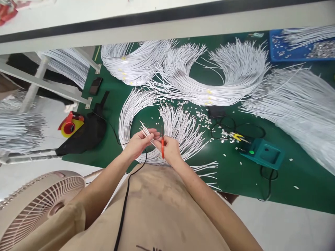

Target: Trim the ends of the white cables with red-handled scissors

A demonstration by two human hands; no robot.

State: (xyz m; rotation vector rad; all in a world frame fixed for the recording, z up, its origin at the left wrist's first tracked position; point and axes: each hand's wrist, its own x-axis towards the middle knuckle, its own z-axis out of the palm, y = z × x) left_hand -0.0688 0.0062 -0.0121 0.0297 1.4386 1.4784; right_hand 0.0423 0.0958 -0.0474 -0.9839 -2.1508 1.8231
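Note:
A few white wires [147, 132] are pinched in my left hand [137, 144], their ends pointing up and away from me. My right hand [170, 149] is closed on a small tool with red handles [162, 148] and a dark tip; whether it is pliers or cutters I cannot tell. The fingertips of my right hand are close to the held wires. Around both hands curves a loose bundle of white wires [124, 118] on the green tabletop [104, 150], its cut ends fanned out just beyond my right hand.
Larger wire bundles [222, 90] lie behind, with small white pieces [201, 116] scattered before them. To the right are yellow-handled pliers [237, 136], a teal device [264, 153] and a blue tray [285, 55]. A tape dispenser [70, 126] and a fan [49, 205] are at left.

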